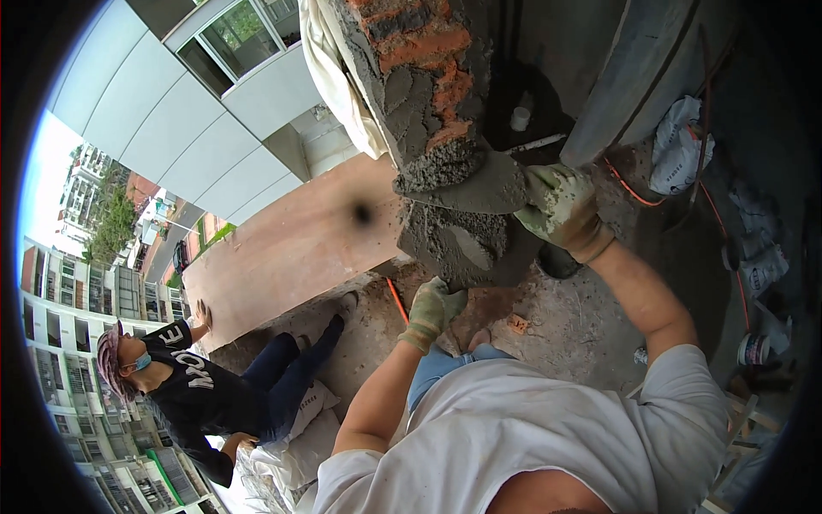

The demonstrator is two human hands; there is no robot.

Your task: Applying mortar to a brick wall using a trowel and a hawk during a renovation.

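My right hand (565,206), in a pale, mortar-stained work glove, grips a plastering trowel (497,183). Its blade lies flat against the face of a brick pillar (428,51), with a heap of wet mortar (441,164) along its edge. Just below, my gloved left hand (435,308) is closed on a mortar board (514,264), whose handle is hidden. More grey mortar (445,240) is piled on the board. Grey mortar covers part of the pillar, and red brick shows through elsewhere.
A large wooden panel (300,218) stands left of the pillar; a person in a dark shirt (197,385) touches its far end. Orange cable (634,193), white sacks (681,146) and a bucket (753,349) lie on the right. A brick piece (518,324) is on the floor.
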